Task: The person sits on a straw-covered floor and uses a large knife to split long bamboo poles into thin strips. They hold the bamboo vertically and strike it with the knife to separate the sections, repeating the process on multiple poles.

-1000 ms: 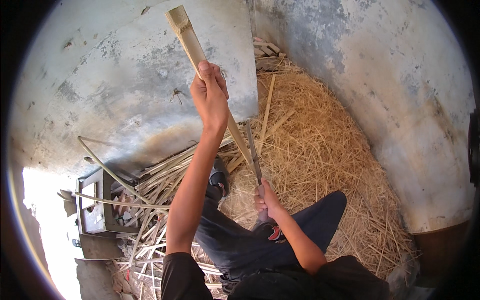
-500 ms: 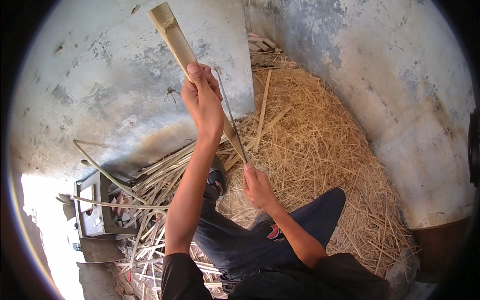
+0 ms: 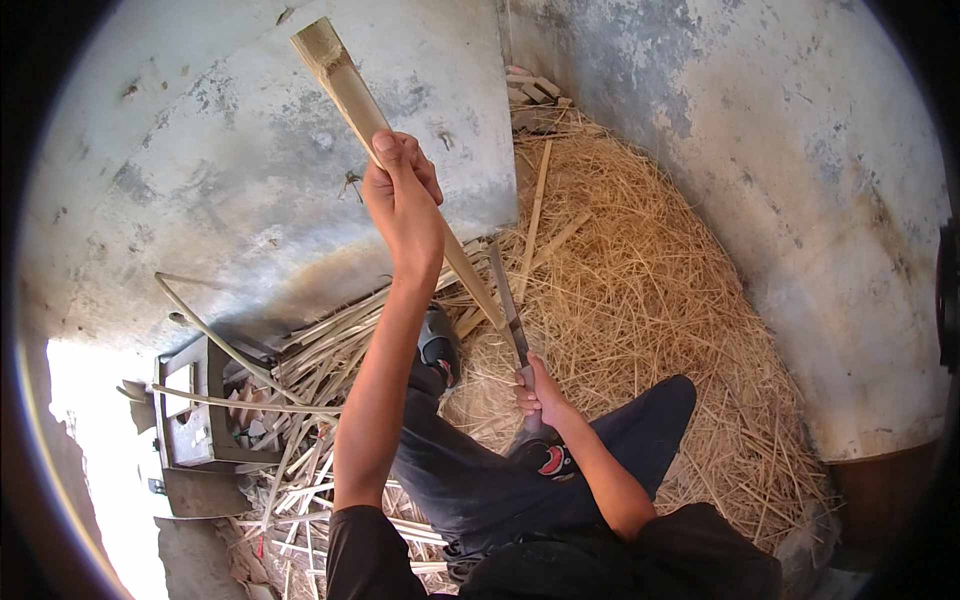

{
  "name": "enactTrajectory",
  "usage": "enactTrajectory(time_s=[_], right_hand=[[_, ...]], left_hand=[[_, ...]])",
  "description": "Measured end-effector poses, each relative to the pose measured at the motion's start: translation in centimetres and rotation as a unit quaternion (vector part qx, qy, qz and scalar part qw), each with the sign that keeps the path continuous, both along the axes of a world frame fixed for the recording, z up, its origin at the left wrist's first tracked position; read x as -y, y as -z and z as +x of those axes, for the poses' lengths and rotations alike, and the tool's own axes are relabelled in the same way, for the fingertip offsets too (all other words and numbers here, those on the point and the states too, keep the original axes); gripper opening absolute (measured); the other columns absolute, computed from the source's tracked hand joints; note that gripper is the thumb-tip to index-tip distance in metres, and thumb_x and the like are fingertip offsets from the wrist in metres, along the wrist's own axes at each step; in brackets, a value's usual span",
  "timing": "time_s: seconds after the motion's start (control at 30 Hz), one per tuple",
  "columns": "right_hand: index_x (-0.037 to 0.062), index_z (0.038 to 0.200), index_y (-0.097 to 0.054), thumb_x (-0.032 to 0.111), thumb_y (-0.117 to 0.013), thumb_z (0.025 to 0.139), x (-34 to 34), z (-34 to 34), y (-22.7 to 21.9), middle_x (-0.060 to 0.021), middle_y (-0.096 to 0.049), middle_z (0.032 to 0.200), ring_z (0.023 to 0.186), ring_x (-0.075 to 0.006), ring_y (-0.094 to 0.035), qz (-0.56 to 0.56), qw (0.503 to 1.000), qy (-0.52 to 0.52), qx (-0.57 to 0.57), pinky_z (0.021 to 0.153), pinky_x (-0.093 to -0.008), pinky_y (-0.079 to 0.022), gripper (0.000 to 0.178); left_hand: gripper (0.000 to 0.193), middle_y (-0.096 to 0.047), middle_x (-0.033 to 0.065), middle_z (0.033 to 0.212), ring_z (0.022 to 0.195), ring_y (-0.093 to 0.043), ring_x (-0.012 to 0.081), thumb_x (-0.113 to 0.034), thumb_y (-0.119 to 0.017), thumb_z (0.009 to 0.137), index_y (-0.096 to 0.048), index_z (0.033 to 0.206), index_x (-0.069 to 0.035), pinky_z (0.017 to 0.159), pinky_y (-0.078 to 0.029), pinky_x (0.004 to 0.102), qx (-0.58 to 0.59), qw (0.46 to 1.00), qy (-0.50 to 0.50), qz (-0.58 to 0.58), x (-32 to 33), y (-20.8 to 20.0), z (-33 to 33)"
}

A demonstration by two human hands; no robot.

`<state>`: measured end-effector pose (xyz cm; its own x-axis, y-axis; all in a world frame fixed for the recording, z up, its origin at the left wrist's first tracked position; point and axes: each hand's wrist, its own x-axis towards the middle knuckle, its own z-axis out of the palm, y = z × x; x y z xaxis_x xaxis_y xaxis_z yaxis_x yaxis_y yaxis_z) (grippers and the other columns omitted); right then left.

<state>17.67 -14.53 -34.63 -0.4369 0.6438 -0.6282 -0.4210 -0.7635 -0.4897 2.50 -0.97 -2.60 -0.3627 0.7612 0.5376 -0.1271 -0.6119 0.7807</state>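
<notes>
My left hand (image 3: 403, 190) is closed round a split bamboo strip (image 3: 348, 88), thumb on top. The strip slants from the upper left, where a joint ring shows near its broad end, down toward my right hand (image 3: 540, 390). That hand is wrapped round the handle of a long, narrow knife (image 3: 507, 298). The blade points up and away, its flat side showing, and lies along the right of the strip's lower end. Whether blade and strip touch there I cannot tell.
Thin bamboo shavings (image 3: 640, 270) are heaped on the floor to the right, against a stained wall (image 3: 810, 180). Split strips (image 3: 325, 345) lie piled at the left, beside a grey box-like frame (image 3: 200, 400). My shoes (image 3: 437, 345) and bent legs are below my hands.
My right hand has moved down and slightly right with the knife. The blade has turned from edge-on to show its flat side, and its tip is lower. My left hand has hardly moved.
</notes>
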Motion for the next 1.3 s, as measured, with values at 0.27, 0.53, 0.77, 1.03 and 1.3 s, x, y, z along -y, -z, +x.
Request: enactTrajectory(time_s=[0.27,0.53,0.77,1.03,1.3], right_hand=[[0.0092,0.072,-0.046,0.048,-0.046,0.107,-0.2,-3.2,-8.0,0.0000,-0.038,0.053,0.040,-0.0114,-0.040,0.228,0.960,0.021,0.158,0.040,-0.0334,-0.033,0.052],[0.0047,0.071,-0.050,0.054,-0.043,0.106,1.4,-3.5,3.6,-0.0030,-0.044,0.053,0.043,-0.0179,-0.048,0.212,0.927,0.033,0.307,0.046,-0.0367,-0.038,0.060],[0.0094,0.072,-0.046,0.061,-0.042,0.102,1.3,-2.2,6.7,-0.0002,-0.039,0.049,0.038,-0.0166,-0.036,0.104,0.965,-0.001,0.239,0.041,-0.0360,-0.033,0.060],[0.0093,0.076,-0.045,0.064,-0.042,0.101,1.2,-0.4,6.1,0.0020,-0.036,0.051,0.037,-0.0109,-0.031,0.060,0.989,-0.009,0.136,0.040,-0.0304,-0.031,0.060],[0.0102,0.083,-0.045,0.065,-0.039,0.102,1.3,0.2,6.2,0.0029,-0.034,0.052,0.037,-0.0107,-0.029,0.049,0.995,0.001,0.086,0.041,-0.0293,-0.031,0.059]], left_hand=[[0.050,-0.029,-0.0054,0.064,0.052,-0.027,0.0059,-0.055,-0.041,0.107,-0.043,0.083,-0.012,0.046,-0.024,0.0257,-0.001,1.000,0.001,-0.004,1.0,0.0,0.6],[0.050,-0.030,-0.0053,0.063,0.051,-0.026,0.0054,-0.055,-0.040,0.107,-0.041,0.081,-0.012,0.045,-0.023,0.0249,0.017,1.000,-0.002,-0.006,1.5,-0.1,-0.2],[0.047,-0.034,-0.0037,0.067,0.056,-0.031,0.0067,-0.052,-0.044,0.107,-0.048,0.089,-0.010,0.051,-0.030,0.0258,0.036,0.998,0.042,-0.041,1.7,-0.1,-2.8],[0.080,-0.061,0.0131,0.113,0.111,-0.062,0.0276,-0.060,-0.065,0.092,-0.043,0.138,0.002,0.095,-0.051,0.0434,-0.087,0.984,0.151,-0.025,2.2,2.0,-4.6],[0.067,-0.063,0.0138,0.122,0.118,-0.061,0.0271,-0.043,-0.073,0.091,-0.048,0.136,0.000,0.101,-0.050,0.0434,-0.113,0.976,0.150,-0.106,3.7,10.7,-2.2]])
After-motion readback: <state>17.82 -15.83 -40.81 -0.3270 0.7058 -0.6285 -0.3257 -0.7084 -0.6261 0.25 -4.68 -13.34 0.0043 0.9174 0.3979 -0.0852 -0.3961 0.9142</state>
